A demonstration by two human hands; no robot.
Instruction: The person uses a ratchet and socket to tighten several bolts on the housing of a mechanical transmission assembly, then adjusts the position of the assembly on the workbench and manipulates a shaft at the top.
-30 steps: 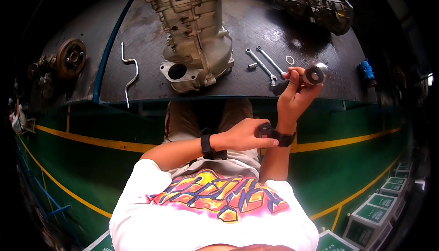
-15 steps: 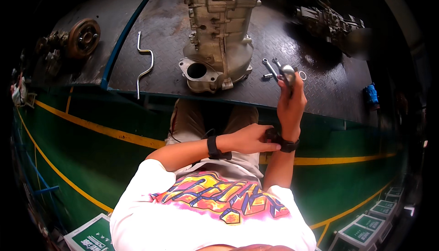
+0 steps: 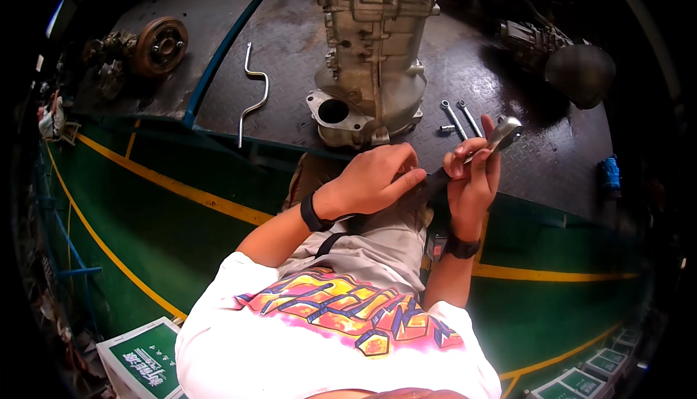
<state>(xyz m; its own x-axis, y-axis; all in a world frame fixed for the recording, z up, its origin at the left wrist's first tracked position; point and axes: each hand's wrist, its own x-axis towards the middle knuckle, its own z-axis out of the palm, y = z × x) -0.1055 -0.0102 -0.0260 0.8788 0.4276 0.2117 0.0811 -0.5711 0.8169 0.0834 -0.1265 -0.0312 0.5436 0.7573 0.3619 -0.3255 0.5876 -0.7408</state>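
My right hand is closed around the neck of a ratchet wrench, just below its shiny metal head. The wrench's dark handle slants down toward my lap. My left hand is beside the handle's lower end, thumb and curled fingers apart; whether it touches the handle is unclear. Beyond my right hand, two chrome wrenches and a small socket lie on the bench. A large metal gearbox housing stands in front of me, with a round opening in its near flange.
The dark tread-patterned bench holds a bent metal bar on the left. A rusty drum is farther left, another gear assembly back right. A blue object is at the right edge. Boxes stand on the green floor.
Both hands have shifted: the left moved up toward the bench edge, away from my right wrist. The ratchet wrench has tilted, its handle now pointing left and its head turned right.
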